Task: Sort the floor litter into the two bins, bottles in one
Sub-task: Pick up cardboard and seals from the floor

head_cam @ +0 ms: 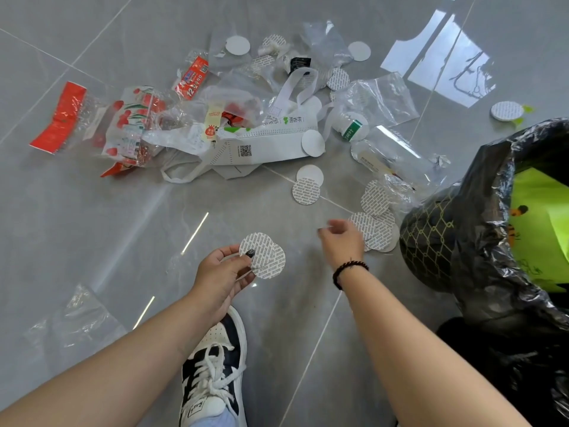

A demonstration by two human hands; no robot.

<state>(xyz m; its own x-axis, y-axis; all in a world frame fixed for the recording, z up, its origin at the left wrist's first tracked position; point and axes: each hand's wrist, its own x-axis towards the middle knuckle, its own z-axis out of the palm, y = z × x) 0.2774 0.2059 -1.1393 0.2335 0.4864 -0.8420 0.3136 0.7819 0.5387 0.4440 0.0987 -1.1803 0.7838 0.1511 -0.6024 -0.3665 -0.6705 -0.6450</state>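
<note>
My left hand (223,274) pinches a small stack of round printed seal discs (265,255) above the grey floor. My right hand (341,241) hovers blurred, fingers loosely bent and holding nothing, just left of a pile of the same discs (380,232) lying on the floor. Two more discs (308,184) lie further out. A small white bottle with a green label (348,126) and a clear plastic bottle (397,158) lie beyond them. A bin lined with a black bag (492,241) stands at the right with yellow-green litter inside.
A heap of litter spreads across the far floor: red wrappers (60,117), a white paper bag (261,143), clear plastic bags (381,97) and loose discs. Another clear bag (80,315) lies near left. My shoe (215,368) is below my hands.
</note>
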